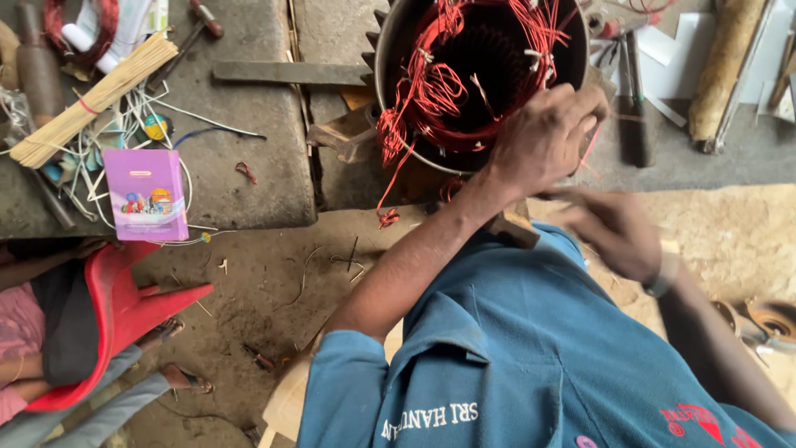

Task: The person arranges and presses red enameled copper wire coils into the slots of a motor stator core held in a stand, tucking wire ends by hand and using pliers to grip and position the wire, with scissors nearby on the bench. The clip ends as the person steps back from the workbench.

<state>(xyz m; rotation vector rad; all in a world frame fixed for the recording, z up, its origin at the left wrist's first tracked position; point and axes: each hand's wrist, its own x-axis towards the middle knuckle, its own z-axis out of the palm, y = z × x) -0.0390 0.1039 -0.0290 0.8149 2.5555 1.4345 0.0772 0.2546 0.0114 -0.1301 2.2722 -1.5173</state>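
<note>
right now you are leaning over the motor housing [390, 50], working at its red winding wires [431, 91]. your left hand [543, 137] is resting curled on the near rim, apparently pinching a strand, though i cannot tell for sure. your right hand [618, 232] is hovering just below it, blurred, so its grip is unclear too. judging by this, you are dressing the coils; the next move is calling for a gentle pull so no strand is kinking. left of your hands, the grey surface [249, 158] is carrying a purple box [147, 193] and bamboo sticks [91, 99]; below, a dirt floor [274, 282] and a red chair [124, 307].
</note>
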